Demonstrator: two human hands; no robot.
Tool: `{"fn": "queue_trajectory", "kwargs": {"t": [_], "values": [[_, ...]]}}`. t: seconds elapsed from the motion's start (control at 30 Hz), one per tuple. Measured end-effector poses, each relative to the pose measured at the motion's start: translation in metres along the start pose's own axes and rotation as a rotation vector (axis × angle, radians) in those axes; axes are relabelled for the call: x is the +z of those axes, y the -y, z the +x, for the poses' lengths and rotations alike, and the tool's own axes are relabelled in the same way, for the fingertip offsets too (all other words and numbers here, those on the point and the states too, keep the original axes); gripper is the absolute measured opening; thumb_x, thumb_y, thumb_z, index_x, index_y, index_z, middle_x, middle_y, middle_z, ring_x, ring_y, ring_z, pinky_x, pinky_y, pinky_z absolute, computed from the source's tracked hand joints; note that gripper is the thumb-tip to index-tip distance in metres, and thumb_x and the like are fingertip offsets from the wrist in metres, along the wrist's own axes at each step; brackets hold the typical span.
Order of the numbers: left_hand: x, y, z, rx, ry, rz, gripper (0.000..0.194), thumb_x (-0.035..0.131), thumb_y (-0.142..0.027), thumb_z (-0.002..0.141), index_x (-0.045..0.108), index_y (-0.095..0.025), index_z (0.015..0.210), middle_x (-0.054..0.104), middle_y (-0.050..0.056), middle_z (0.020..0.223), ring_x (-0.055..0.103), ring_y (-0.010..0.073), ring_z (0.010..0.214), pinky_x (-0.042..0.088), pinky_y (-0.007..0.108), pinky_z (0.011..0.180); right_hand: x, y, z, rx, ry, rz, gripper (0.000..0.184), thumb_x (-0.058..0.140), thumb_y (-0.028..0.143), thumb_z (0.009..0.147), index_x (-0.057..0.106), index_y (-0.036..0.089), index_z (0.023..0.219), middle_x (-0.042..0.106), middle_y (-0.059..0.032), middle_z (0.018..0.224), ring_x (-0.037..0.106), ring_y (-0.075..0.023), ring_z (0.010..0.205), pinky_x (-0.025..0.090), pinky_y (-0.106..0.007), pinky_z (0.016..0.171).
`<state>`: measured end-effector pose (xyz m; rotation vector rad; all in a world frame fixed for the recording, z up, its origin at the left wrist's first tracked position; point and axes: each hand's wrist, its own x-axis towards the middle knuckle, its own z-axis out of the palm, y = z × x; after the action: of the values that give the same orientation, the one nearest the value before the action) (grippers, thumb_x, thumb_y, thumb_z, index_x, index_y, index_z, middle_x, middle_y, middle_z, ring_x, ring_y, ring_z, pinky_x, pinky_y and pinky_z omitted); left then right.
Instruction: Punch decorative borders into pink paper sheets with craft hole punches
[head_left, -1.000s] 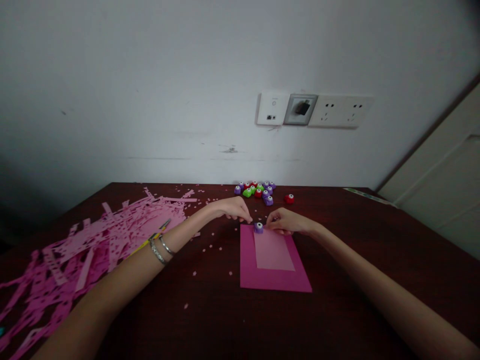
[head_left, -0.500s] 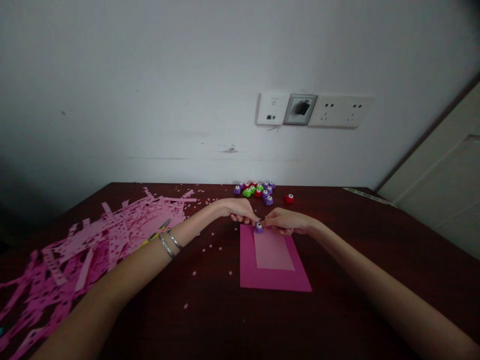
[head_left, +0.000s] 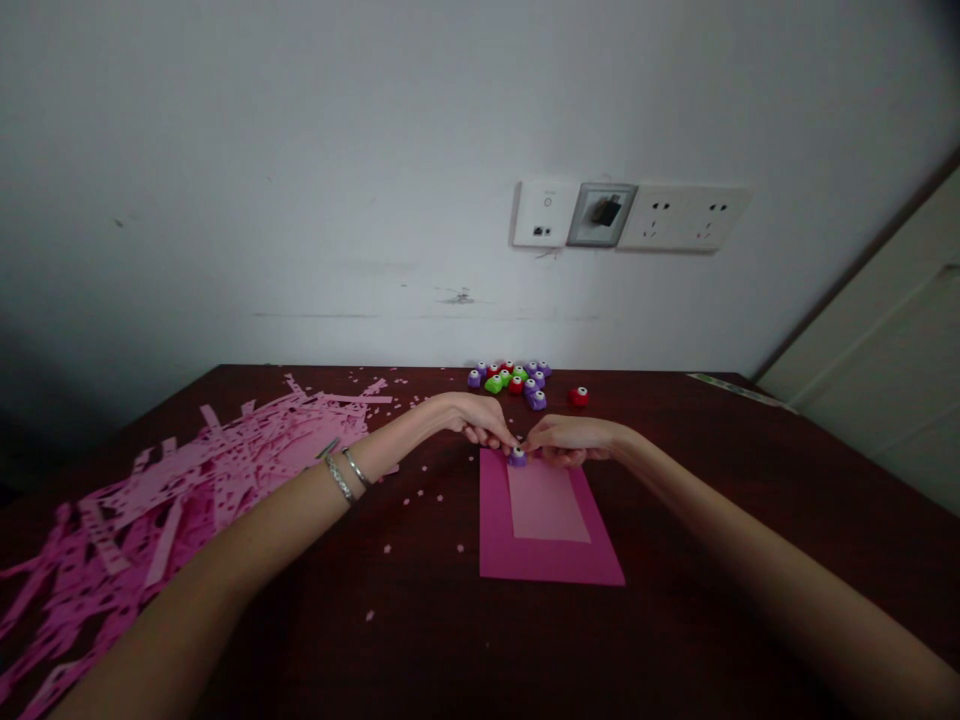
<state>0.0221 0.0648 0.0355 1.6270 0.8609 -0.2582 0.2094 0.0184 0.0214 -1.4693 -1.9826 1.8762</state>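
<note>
A small purple craft paper punch (head_left: 517,457) with a white button sits at the top left corner of a light pink sheet of paper (head_left: 551,510). That sheet lies on a larger magenta sheet (head_left: 495,540). My left hand (head_left: 480,416) is closed, its fingertips on the punch's left side. From the right, my right hand (head_left: 570,438) has its thumb and forefinger pinched at the punch, the other fingers curled over the paper's top edge. The fingertips of both hands nearly meet behind the punch. Whether the paper is inside the slot is hidden.
Cut pink paper strips (head_left: 247,460) are heaped at the left, scissors partly behind my left forearm. Several punches (head_left: 517,383) cluster near the wall, with a red punch (head_left: 578,397) apart. Tiny pink cutouts (head_left: 387,549) dot the dark table (head_left: 420,640).
My left hand has moved right, from beside the punch onto it. My right hand's fingertips have shifted slightly left to the punch. The papers have stayed in place.
</note>
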Motion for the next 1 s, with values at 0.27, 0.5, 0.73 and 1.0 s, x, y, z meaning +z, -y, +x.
{"fn": "queue_trajectory", "kwargs": {"t": [0.27, 0.5, 0.73, 1.0], "values": [[-0.003, 0.002, 0.002, -0.005, 0.035, 0.013, 0.029, 0.073, -0.043, 0.061, 0.066, -0.015, 0.057, 0.048, 0.002, 0.055, 0.024, 0.0032, 0.041, 0.012, 0.018, 0.036, -0.001, 0.001, 0.001, 0.007, 0.051, -0.001, 0.018, 0.051, 0.031, 0.079, 0.049, 0.016, 0.069, 0.033, 0.0106, 0.040, 0.022, -0.0010, 0.029, 0.011, -0.014, 0.029], [-0.005, 0.001, 0.005, -0.009, 0.033, 0.074, 0.028, 0.073, -0.043, 0.061, 0.068, -0.016, 0.057, 0.048, 0.002, 0.054, 0.026, 0.0040, 0.041, 0.013, 0.017, 0.036, 0.001, 0.001, 0.000, 0.013, 0.074, 0.033, 0.024, 0.046, 0.030, 0.081, 0.042, 0.018, 0.060, 0.031, 0.0103, 0.036, 0.020, -0.0014, 0.028, 0.011, -0.015, 0.029], [-0.003, -0.003, 0.005, -0.044, 0.028, 0.107, 0.030, 0.072, -0.044, 0.061, 0.068, -0.015, 0.056, 0.048, 0.003, 0.053, 0.027, 0.0038, 0.041, 0.012, 0.017, 0.036, 0.003, 0.001, -0.002, 0.012, 0.115, 0.074, 0.024, 0.051, 0.033, 0.079, 0.045, 0.017, 0.062, 0.031, 0.0113, 0.037, 0.019, -0.0011, 0.028, 0.011, -0.015, 0.030], [0.005, -0.012, 0.006, -0.126, -0.067, 0.196, 0.024, 0.071, -0.034, 0.062, 0.065, -0.012, 0.055, 0.047, 0.000, 0.051, 0.032, 0.0041, 0.041, 0.018, 0.016, 0.036, -0.003, -0.003, 0.006, 0.044, 0.181, 0.125, 0.023, 0.053, 0.031, 0.078, 0.044, 0.017, 0.063, 0.029, 0.0113, 0.038, 0.020, -0.0018, 0.029, 0.012, -0.016, 0.031]]}}
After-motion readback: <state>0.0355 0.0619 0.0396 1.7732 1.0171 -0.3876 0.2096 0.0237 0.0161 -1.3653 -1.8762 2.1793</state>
